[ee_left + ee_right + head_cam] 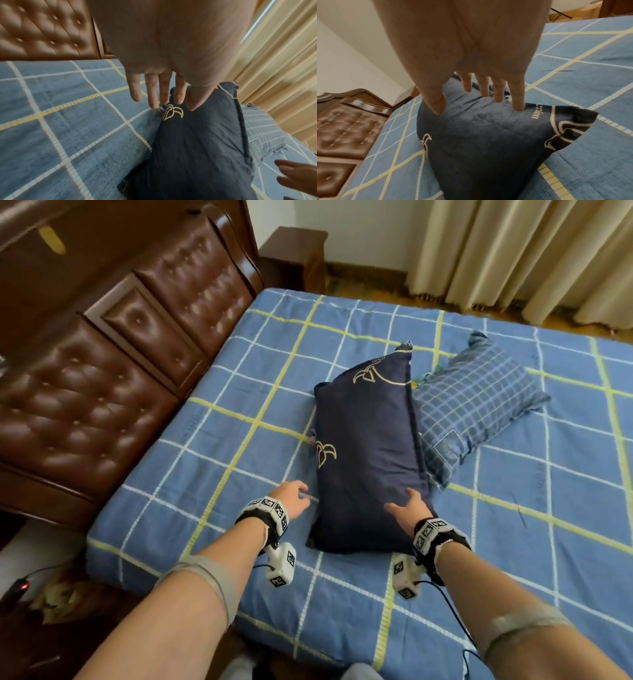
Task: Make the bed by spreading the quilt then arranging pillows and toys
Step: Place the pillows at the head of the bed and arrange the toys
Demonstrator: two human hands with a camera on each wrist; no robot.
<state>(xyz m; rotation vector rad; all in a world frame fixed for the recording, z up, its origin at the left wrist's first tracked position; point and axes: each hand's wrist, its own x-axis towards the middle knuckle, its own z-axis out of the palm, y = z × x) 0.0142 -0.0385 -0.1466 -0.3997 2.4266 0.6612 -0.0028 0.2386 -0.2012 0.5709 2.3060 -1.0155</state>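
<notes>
Quilt [239, 392] looks pretty much spread flat already, but the dark pillow [370, 446] and checked pillow [479, 398] sit mid-frame, well off the headboard [85, 412] at left, with the right hand [409, 510] flat on the dark one, the left hand [291, 496] loose and empty, no toys visible.

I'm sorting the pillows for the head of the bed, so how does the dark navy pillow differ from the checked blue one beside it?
The navy pillow is plain dark with cream line motifs; the checked pillow is lighter blue with a fine white grid. The navy one lies nearer and overlaps the checked one's edge. The right hand rests open on the navy pillow; nothing touches the checked one. Both lie on the blue plaid quilt.
</notes>
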